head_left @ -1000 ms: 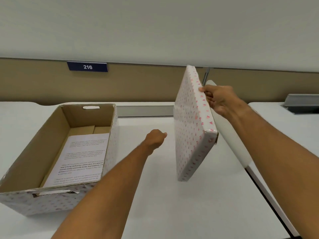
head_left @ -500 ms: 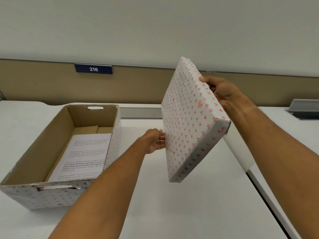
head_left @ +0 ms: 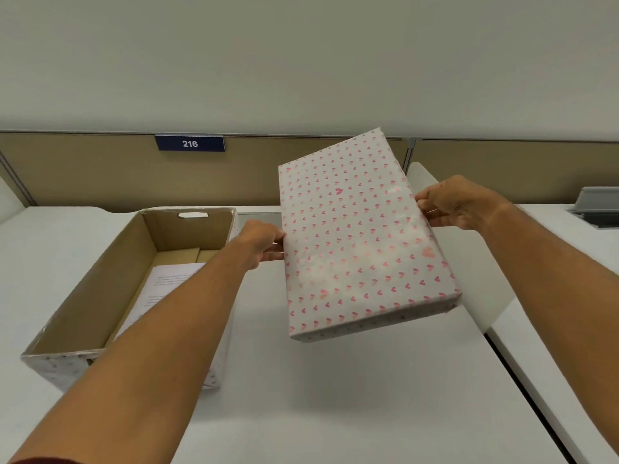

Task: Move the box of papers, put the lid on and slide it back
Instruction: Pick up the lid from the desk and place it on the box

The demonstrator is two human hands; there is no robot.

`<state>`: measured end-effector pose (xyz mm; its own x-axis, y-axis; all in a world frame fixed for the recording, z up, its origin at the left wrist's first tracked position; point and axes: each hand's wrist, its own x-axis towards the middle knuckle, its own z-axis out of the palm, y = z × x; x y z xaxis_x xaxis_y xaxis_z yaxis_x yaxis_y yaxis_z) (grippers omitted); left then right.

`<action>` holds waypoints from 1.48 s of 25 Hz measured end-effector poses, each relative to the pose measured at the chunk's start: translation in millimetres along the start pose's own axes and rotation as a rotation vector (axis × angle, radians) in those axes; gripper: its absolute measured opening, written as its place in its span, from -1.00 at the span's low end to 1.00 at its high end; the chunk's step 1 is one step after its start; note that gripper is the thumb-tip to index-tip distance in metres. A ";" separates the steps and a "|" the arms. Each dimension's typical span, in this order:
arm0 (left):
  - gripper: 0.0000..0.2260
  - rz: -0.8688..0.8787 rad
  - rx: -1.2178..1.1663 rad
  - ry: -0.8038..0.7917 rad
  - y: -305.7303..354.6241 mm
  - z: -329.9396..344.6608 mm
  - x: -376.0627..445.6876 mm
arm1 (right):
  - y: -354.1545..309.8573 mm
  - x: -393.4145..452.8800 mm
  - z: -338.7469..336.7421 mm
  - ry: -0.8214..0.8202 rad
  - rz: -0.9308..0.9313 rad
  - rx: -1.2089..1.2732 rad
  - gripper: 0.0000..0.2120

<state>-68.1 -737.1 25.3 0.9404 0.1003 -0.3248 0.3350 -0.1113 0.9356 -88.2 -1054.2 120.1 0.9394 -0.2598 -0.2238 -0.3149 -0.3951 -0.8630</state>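
The lid (head_left: 358, 242), wrapped in white paper with pink hearts, hangs in the air above the white desk, top face towards me and tilted. My left hand (head_left: 263, 241) grips its left edge and my right hand (head_left: 455, 205) grips its right edge. The open cardboard box (head_left: 87, 286) stands on the desk to the left, its outside in the same heart paper. Printed papers (head_left: 167, 279) lie on its bottom, partly hidden by my left forearm.
A tan partition (head_left: 100, 172) with a blue "216" sign (head_left: 190, 143) runs along the back of the desk (head_left: 335, 396). A dark gap (head_left: 522, 380) separates this desk from another on the right. A grey tray (head_left: 598, 209) sits at the far right.
The lid has swung from nearly upright and edge-on to lying flatter with its top towards me. My left hand reached over and took hold of its left edge.
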 end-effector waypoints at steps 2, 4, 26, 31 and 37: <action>-0.90 0.007 0.016 0.010 6.4 -4.1 -3.7 | 4.2 1.9 5.3 0.027 0.003 -0.014 -0.88; -0.92 0.018 0.048 0.030 11.8 -8.1 -6.6 | 5.5 3.7 7.6 0.040 0.004 0.002 -0.88; -0.82 -0.051 -0.123 0.123 28.9 -175.9 -58.0 | -43.1 -17.7 117.5 -0.353 0.075 0.216 -0.65; -0.78 -0.068 -0.082 0.163 13.1 -249.8 -45.6 | -64.1 -31.3 182.5 -0.396 0.079 0.205 -0.59; -0.80 -0.137 -0.043 0.194 -9.6 -332.8 -22.2 | -79.6 -48.9 275.3 -0.354 0.120 0.162 -0.61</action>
<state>-111.4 -409.2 69.6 0.8565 0.2998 -0.4201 0.4518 -0.0421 0.8911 -71.7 -767.5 75.0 0.8947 0.0353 -0.4453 -0.4265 -0.2287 -0.8751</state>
